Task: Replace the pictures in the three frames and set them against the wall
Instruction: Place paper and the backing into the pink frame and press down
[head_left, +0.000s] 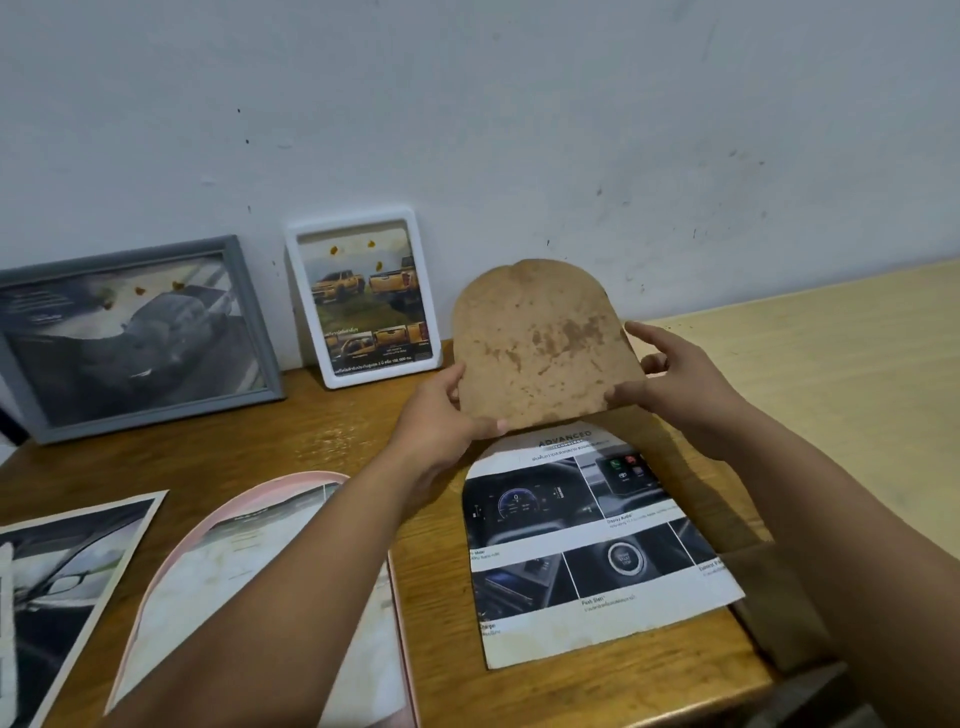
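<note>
Both hands hold a brown arch-topped backing board (540, 343) up above the wooden desk (332, 436), tilted so its stained face meets the camera. The left hand (441, 410) grips the board's lower left corner, thumb on the front and fingers curled behind; the right hand (675, 379) pinches the lower right edge, thumb in front, fingers spread along the side. Just below the board, flat on the desk, lies an arch-shaped car-interior picture (592, 540) (dashboard, screen and a push-start button can be made out). Nearer the left, a pink arched frame (218, 525) lies flat with a pale picture in it, partly hidden by the left forearm. At the far left edge lies a loose car photo (62, 582). A grey frame (130, 332) and a white frame (363, 296) showing yellow pickup trucks both lean against the wall (519, 130).
</note>
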